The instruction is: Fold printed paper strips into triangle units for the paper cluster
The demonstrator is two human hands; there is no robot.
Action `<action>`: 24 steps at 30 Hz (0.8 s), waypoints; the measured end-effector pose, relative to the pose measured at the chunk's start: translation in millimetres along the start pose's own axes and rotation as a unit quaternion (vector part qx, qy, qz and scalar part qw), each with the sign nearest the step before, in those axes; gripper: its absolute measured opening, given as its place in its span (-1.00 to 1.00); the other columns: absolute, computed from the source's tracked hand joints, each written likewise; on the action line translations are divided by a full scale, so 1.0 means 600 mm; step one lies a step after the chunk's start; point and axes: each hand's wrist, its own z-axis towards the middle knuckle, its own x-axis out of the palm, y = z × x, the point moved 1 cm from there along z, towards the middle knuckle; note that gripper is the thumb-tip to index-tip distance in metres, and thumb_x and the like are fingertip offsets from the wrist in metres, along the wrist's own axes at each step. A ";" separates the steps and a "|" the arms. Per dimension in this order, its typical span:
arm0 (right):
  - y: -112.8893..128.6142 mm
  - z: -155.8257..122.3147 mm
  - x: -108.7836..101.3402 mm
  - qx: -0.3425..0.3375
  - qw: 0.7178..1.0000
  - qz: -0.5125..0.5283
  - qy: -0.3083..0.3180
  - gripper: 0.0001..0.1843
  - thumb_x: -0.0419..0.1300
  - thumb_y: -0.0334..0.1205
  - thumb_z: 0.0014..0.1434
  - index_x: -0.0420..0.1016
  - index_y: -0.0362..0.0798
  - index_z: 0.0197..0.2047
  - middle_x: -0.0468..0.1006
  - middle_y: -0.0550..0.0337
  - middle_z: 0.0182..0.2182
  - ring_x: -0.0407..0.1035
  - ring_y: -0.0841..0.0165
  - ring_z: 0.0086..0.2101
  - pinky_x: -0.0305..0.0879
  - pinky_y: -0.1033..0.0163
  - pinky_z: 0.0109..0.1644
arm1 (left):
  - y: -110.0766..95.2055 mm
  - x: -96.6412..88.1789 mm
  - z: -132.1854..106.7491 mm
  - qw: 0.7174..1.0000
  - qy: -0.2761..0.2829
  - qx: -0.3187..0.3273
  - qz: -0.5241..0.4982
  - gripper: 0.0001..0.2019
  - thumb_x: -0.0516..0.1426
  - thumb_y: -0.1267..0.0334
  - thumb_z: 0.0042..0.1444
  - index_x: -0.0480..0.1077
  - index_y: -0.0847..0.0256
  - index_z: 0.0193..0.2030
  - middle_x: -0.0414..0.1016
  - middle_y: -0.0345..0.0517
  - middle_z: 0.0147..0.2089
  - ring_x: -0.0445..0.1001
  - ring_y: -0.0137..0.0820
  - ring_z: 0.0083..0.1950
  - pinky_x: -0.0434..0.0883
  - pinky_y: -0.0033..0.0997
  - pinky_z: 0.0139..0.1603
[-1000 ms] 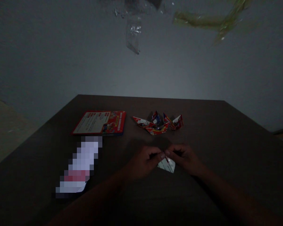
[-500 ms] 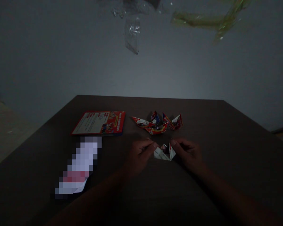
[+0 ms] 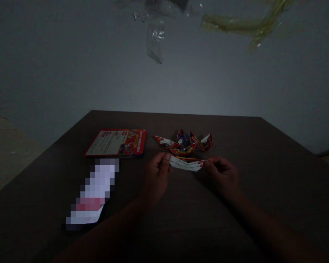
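Observation:
A folded paper boat [image 3: 186,164], pale with printed text and some red, is stretched flat and wide between my two hands. My left hand [image 3: 157,173] pinches its left end, the thumb on top. At the right end, the fingers of my right hand [image 3: 223,175] are closed on the other tip. Just beyond it on the table lie several finished-looking folded paper boats [image 3: 182,148] in red, white and blue print, grouped close together.
A stack of red printed sheets [image 3: 116,143] lies at the table's back left. Nearer, a phone-like slab with a blurred bright face [image 3: 95,193] rests left of my left forearm. The brown table [image 3: 181,226] meets a grey wall [image 3: 208,84] bearing yellowish tape [image 3: 233,23].
My hands have moved slightly apart and pulled the paper's ends outward. Its peaked, open shape has become a long, flatter strip.

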 end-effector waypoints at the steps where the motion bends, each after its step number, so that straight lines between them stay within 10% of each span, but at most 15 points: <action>1: 0.001 -0.001 0.000 -0.001 1.000 0.000 0.001 -0.76 0.28 -0.09 -0.02 0.42 -0.10 -0.46 0.40 0.25 -0.57 0.27 0.45 -0.54 0.18 0.38 -0.50 | 0.002 0.000 0.001 1.000 -0.006 -0.004 -0.008 -0.69 -0.04 0.08 0.19 0.33 0.24 -0.41 0.27 -0.28 -0.58 0.28 -0.50 -0.51 0.21 -0.54 -0.46; 12: 0.005 0.002 0.001 -0.002 1.000 -0.023 0.008 -0.75 0.27 -0.07 -0.02 0.41 -0.09 -0.47 0.42 0.22 -0.57 0.27 0.42 -0.55 0.20 0.35 -0.50 | 0.006 -0.001 -0.001 0.996 0.079 0.004 -0.039 -0.75 0.02 0.10 0.16 0.33 0.26 -0.37 0.29 -0.27 -0.53 0.28 -0.51 -0.48 0.23 -0.54 -0.43; 24: -0.001 -0.006 -0.004 -0.048 0.992 -0.052 0.103 -0.80 0.24 -0.12 0.04 0.42 -0.07 -0.47 0.44 0.23 -0.56 0.30 0.41 -0.53 0.22 0.36 -0.47 | -0.002 0.003 -0.009 0.975 0.212 0.059 -0.040 -0.43 0.13 0.22 0.10 0.04 0.06 0.24 0.31 -0.02 0.02 0.38 -0.34 -0.10 0.32 -0.43 -0.21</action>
